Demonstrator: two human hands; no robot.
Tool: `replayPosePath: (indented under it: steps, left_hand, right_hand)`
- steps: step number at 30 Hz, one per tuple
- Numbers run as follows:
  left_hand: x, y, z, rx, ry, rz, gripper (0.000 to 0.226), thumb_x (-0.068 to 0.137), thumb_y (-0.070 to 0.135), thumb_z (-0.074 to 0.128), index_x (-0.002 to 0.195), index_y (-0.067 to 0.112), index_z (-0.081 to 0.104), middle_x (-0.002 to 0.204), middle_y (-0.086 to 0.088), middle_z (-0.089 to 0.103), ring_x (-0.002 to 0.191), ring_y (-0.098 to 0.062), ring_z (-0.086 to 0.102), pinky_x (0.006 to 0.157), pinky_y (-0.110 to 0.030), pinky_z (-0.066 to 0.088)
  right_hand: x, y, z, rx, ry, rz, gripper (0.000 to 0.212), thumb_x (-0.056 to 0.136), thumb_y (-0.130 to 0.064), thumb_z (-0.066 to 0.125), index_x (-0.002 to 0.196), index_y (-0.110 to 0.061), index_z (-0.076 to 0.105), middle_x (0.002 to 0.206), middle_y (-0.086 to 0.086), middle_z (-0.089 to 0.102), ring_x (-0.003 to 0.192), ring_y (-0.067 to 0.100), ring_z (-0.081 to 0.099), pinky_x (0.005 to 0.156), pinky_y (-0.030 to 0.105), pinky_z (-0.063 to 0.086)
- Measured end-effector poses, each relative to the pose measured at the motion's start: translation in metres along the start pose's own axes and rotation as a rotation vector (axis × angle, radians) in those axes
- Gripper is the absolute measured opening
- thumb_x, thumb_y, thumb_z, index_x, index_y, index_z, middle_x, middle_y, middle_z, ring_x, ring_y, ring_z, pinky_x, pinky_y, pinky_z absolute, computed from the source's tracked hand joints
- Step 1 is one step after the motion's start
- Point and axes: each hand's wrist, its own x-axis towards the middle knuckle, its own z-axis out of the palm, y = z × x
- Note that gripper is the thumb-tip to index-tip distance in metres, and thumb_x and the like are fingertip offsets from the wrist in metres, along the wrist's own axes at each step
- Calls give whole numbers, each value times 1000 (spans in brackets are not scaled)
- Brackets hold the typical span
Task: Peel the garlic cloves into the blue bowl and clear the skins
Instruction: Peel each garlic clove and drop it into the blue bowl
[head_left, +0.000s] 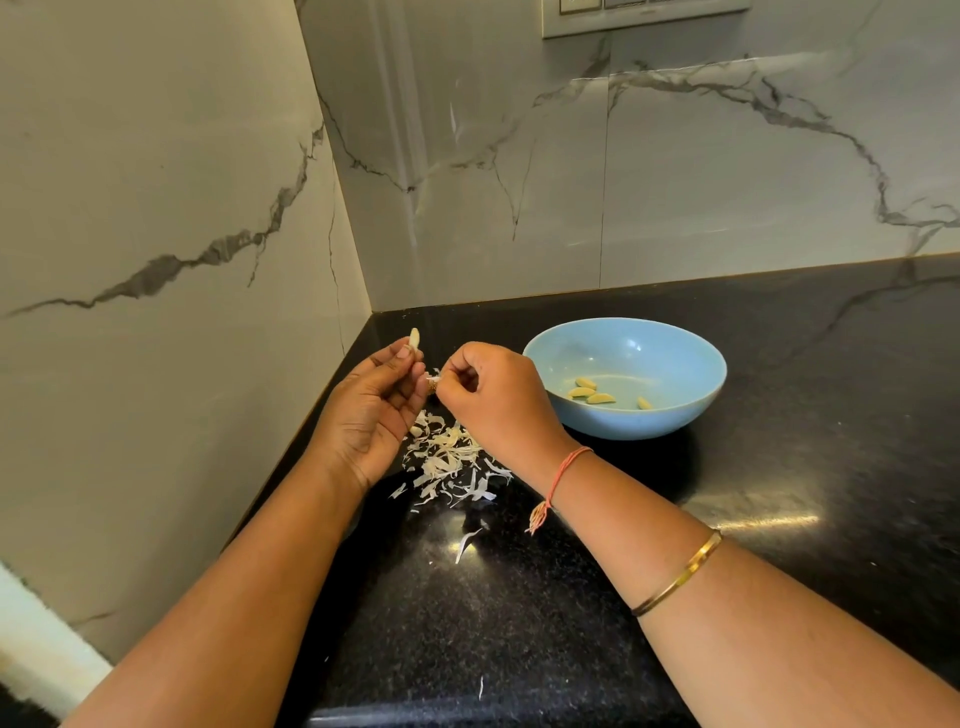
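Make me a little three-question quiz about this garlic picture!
1. True or false: the blue bowl is empty.
2. Which hand holds up the clove?
3. Fill in: the skins lie on the black ____.

Key:
1. False: peeled cloves lie in it.
2. The left hand.
3. Counter.

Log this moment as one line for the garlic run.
phase: peeling; left hand: holds garlic clove; right hand: pinches skin piece; blue bowl: peeled cloves inside; skins: piled on counter
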Motion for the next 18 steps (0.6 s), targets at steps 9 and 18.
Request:
replayPosePath:
  steps: [9,18]
  left_hand:
    - [1,-4,-1,102,15,27,14,90,2,54,93,9,66,68,0,66,62,-5,63,63,-16,56]
    - [1,-5,0,170,-3,62,15,88,1,57,88,12,66,67,2,66,64,-5,62,62,-16,55]
  right_hand:
    - [1,8,1,-98,0,43,11,90,-12,55,90,-7,65,89,7,65,80,17,58,69,25,50]
    - [2,7,1,-37,52,27,7,87,-5,57,88,-8,64,88,3,62,79,14,55,67,22,46]
